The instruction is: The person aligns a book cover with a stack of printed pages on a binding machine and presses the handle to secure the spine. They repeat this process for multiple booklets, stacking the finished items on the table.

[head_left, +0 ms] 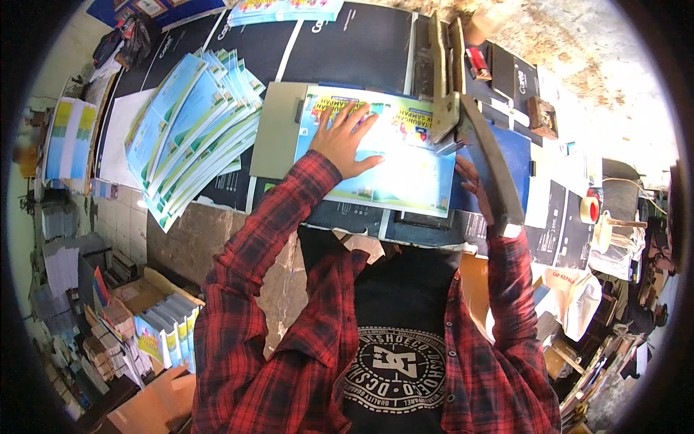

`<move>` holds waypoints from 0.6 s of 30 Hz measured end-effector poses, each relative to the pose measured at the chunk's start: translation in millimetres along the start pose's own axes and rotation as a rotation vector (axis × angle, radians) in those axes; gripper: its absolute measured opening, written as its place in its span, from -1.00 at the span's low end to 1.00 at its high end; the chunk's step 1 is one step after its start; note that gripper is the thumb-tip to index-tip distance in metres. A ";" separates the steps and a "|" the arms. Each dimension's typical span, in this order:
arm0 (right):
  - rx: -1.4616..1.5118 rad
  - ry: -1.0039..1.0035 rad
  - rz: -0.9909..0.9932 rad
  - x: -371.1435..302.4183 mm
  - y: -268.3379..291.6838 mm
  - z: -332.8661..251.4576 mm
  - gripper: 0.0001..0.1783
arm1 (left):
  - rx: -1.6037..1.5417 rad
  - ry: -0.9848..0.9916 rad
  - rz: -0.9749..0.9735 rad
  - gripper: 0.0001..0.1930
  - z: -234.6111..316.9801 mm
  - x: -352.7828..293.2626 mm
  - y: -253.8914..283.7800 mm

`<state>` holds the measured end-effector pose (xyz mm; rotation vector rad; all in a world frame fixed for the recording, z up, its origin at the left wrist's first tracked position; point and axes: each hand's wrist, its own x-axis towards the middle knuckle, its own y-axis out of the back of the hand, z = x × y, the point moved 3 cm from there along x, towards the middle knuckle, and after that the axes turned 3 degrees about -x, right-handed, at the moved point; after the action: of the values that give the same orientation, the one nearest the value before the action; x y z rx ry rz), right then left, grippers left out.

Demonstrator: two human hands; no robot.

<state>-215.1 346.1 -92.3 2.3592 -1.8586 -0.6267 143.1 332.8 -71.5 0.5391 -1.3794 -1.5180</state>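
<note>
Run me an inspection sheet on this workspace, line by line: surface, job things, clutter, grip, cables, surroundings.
Surface: table, covered in black sheeting with pale seams.
Job things: printed sheet lying flat, glare washing out part of it; cutter arm slanting past its right edge; fanned prints at left.
Clutter: red item, brown block and tape roll, all at right.
Grip: left hand on the sheet, fingers spread; right hand partly hidden by the cutter arm, so its hold is unclear.
Cables: nothing seen that is clearly a cable.
Surroundings: booklets stacked lower left; dark bag upper left.
</note>
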 end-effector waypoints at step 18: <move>-1.299 0.654 0.042 -71.6 -137.8 -160.2 0.06 | -0.009 0.064 -0.062 -0.05 1.2 -2.6 -13.2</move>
<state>-44.7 419.7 31.6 1.3560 -0.7550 -0.6343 138.5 334.0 -84.2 0.6244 -1.3164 -1.5425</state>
